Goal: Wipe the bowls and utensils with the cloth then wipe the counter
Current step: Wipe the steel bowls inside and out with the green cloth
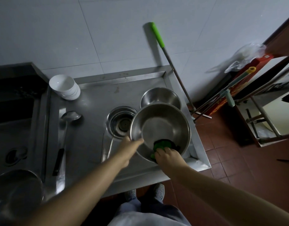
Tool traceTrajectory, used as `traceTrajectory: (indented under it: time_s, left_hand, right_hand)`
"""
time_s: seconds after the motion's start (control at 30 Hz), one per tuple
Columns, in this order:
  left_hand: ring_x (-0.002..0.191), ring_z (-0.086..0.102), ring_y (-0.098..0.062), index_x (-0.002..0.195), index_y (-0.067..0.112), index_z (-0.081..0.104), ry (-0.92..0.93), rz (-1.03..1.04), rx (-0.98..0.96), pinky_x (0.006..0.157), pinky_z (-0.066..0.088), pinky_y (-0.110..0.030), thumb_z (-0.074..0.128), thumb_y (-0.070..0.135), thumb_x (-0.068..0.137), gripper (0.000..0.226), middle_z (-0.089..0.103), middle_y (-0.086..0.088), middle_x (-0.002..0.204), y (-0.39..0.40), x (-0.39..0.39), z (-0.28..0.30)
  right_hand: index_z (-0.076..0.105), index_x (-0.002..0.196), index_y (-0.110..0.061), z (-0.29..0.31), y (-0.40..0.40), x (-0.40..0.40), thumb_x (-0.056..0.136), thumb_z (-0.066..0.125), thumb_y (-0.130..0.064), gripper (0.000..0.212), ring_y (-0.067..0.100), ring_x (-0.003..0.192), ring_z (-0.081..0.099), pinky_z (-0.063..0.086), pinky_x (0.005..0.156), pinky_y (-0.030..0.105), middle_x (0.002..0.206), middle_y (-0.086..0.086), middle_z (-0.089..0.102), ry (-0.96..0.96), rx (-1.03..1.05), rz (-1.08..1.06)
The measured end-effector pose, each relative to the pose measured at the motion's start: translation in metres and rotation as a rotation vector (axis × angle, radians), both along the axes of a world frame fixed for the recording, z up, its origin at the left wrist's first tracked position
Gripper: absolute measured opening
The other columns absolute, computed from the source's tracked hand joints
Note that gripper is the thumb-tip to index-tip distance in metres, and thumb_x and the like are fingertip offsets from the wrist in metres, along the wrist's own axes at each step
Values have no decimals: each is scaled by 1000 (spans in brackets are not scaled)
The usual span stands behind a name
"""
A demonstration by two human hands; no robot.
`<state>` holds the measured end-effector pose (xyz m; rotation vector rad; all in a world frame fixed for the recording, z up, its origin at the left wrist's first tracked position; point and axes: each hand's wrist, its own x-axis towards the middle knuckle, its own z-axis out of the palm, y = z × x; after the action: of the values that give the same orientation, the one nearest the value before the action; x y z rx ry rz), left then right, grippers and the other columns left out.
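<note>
Steel second bowl (160, 97) just behind held bowl (161, 128)

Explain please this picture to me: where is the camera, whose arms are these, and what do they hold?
There is one picture, from a camera worn on a person's head, looking down at their own arms. The left hand holds the rim of a big steel bowl, tilted above the steel counter. The right hand presses a green cloth inside it. On the counter lie a second steel bowl, stacked white bowls, and a ladle.
</note>
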<state>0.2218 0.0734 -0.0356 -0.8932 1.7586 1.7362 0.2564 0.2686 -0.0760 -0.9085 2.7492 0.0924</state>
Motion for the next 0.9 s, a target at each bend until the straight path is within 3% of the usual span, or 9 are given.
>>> traceTrajectory:
  time_s: [0.1, 0.2, 0.27, 0.37, 0.47, 0.53, 0.6, 0.73, 0.9]
  left_hand:
    - [87, 70, -28, 106, 17, 65, -110, 285, 118, 79, 59, -42, 67, 5, 89, 21, 73, -10, 94, 30, 23, -5]
    - [88, 70, -32, 108, 16, 64, -109, 381, 114, 78, 60, -44, 58, -7, 87, 32, 72, -13, 96, 33, 24, -8]
    - [91, 69, -34, 108, 15, 64, -108, 305, 44, 83, 60, -52, 52, -11, 83, 38, 71, -15, 98, 26, 21, -13]
    - [95, 66, -37, 101, 11, 61, -145, 110, -52, 89, 57, -58, 54, -7, 76, 31, 68, -19, 100, 10, 13, -20]
    - [98, 63, -36, 95, 7, 58, -126, -79, -145, 94, 55, -54, 57, -9, 78, 24, 65, -20, 103, -4, -2, -14]
    - [83, 62, -32, 87, 6, 55, -78, -202, -209, 79, 60, -43, 54, -13, 81, 21, 61, -19, 90, -16, -14, 7]
    - [63, 55, -26, 79, 8, 50, -32, -363, -250, 46, 53, -27, 49, -19, 83, 28, 53, -14, 73, -31, -27, 26]
    - [56, 57, -27, 83, 9, 52, -27, -607, -354, 38, 46, -27, 50, -15, 82, 25, 56, -16, 75, -51, -45, 40]
    - [66, 68, -18, 107, 28, 64, 41, -243, -155, 51, 51, -24, 68, 4, 85, 33, 72, -4, 82, -44, -39, 27]
  right_hand:
    - [70, 77, -14, 7, -14, 2, 50, 90, -11, 33, 22, 56, 60, 48, 42, 29, 75, 3, 65, -35, 8, -45]
    - [70, 77, -16, 3, -17, 3, 51, 91, -12, 34, 20, 56, 60, 48, 44, 29, 75, 0, 66, -79, 12, -45]
    - [69, 81, -17, 6, -17, 2, 58, 89, -14, 31, 19, 59, 61, 47, 47, 28, 79, -2, 65, -140, 14, -44]
    - [64, 109, -12, 17, -23, -1, 90, 60, -9, 20, 25, 89, 64, 53, 70, 35, 108, 3, 63, -295, -20, -45]
    - [59, 116, -13, 23, -27, -1, 94, 52, -11, 24, 24, 98, 64, 53, 77, 35, 115, 1, 61, -341, -62, -40]
    - [57, 126, -13, 20, -13, -1, 91, 57, -12, 35, 25, 104, 63, 56, 83, 39, 124, 1, 59, -337, -11, 33]
    - [57, 132, -14, 16, 9, -1, 91, 61, -13, 42, 26, 114, 59, 54, 94, 42, 134, 2, 58, -272, 68, 169]
    - [62, 125, -10, 15, 14, 2, 94, 61, -15, 31, 28, 109, 60, 52, 97, 41, 127, 7, 63, -221, 188, 277]
    - [72, 98, -12, 19, 8, -4, 81, 72, -15, 17, 26, 83, 66, 58, 77, 38, 99, 6, 70, -144, 215, 191]
